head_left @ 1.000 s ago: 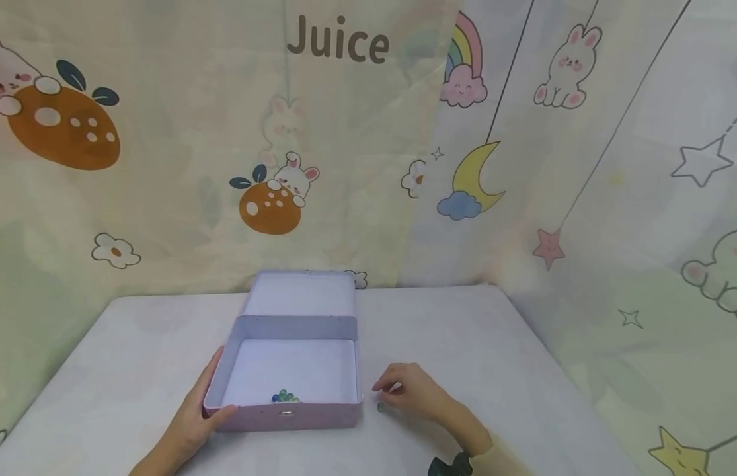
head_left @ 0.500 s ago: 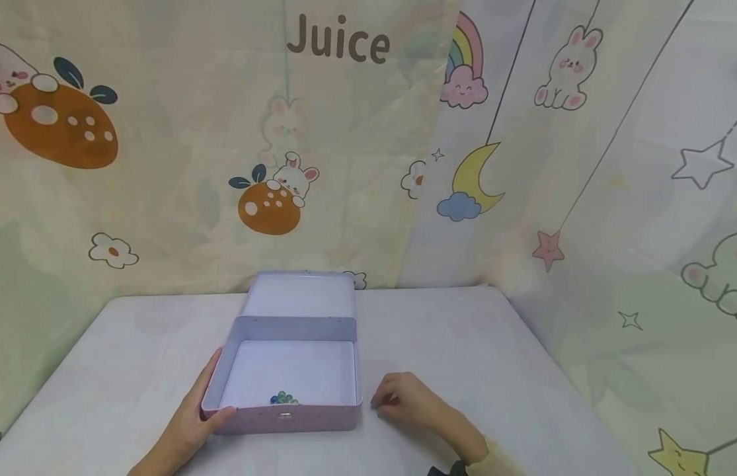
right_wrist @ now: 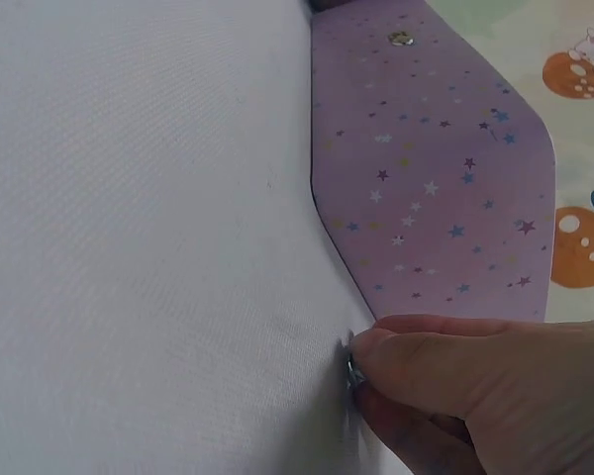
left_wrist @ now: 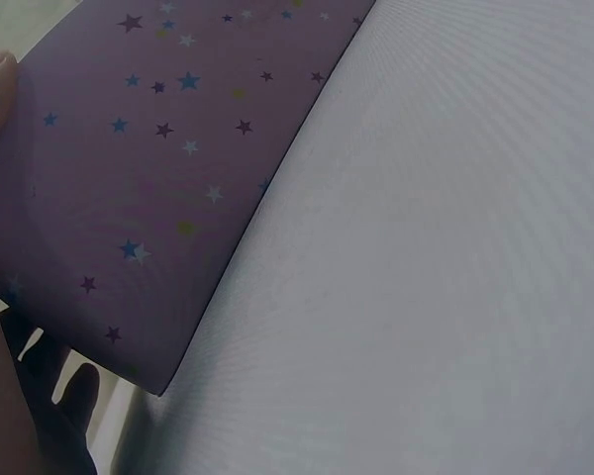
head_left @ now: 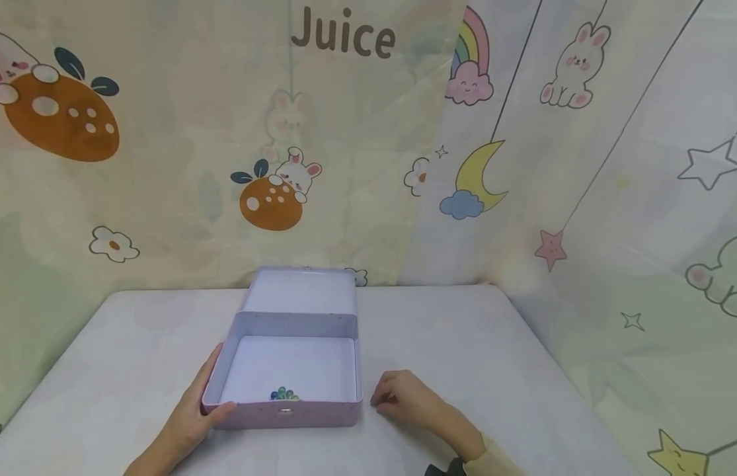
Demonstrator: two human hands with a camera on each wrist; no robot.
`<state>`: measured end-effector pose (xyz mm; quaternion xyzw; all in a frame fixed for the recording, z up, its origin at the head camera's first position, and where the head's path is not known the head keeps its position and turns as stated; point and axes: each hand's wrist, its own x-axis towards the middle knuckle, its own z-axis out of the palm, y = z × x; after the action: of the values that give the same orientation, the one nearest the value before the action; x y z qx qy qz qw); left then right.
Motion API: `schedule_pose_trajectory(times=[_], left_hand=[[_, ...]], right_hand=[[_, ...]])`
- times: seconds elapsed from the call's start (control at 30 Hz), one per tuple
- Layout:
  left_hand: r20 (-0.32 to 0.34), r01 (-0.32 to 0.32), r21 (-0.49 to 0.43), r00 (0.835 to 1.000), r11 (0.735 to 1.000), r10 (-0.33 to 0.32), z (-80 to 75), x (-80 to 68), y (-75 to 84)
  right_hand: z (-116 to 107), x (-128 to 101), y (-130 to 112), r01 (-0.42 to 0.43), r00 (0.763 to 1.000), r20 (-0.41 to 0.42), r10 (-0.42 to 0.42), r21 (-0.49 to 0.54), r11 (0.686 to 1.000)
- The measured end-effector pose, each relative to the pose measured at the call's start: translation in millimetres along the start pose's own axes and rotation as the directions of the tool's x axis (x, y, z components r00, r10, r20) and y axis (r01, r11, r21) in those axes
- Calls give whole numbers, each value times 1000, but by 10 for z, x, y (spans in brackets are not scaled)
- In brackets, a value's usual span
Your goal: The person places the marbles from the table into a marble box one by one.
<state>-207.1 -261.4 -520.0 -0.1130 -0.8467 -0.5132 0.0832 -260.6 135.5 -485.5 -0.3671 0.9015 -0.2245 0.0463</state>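
Note:
A pink tin box (head_left: 320, 415) with a white inside stands on the table, its lid (head_left: 303, 291) tipped back. Small stars cover its outer walls (right_wrist: 416, 178). Several blue and green glass marbles (head_left: 283, 394) lie together inside, near the front wall. My left hand (head_left: 186, 423) grips the front left corner, thumb on the front and fingers along the side. Just right of the box, low over the tabletop, my right hand (head_left: 410, 400) pinches a small glass marble (right_wrist: 353, 374) between thumb and finger; most of it is hidden by the fingertips.
The table (head_left: 463, 337) has a white cloth over it. A printed cloth backdrop (head_left: 368, 165) with rabbits, oranges and stars hangs behind and along the sides. The opened lid reaches close to the backdrop.
My right hand has come down slightly and its fingertips have closed on the marble that showed on the table beside the box. The left hand keeps its hold on the box.

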Motion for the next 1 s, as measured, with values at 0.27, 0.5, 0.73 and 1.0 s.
schedule_pose_trajectory(times=[0.27,0.5,0.73,1.0], left_hand=[[0,0,3,1000,1000,0,-21,10,5],[1,-10,0,1000,1000,10,-18,13,4],[-5,-10,10,1000,1000,10,-10,11,42],[-8,-19,11,1000,1000,19,-17,12,26]], right_hand=[[-34,58,-31,4,999,32,-2,-39,999],[-97,86,-87,-32,998,49,31,8,999],[-268,87,-135,-48,999,17,47,111,993],[-589,134,-227,-21,999,-45,29,181,983]])
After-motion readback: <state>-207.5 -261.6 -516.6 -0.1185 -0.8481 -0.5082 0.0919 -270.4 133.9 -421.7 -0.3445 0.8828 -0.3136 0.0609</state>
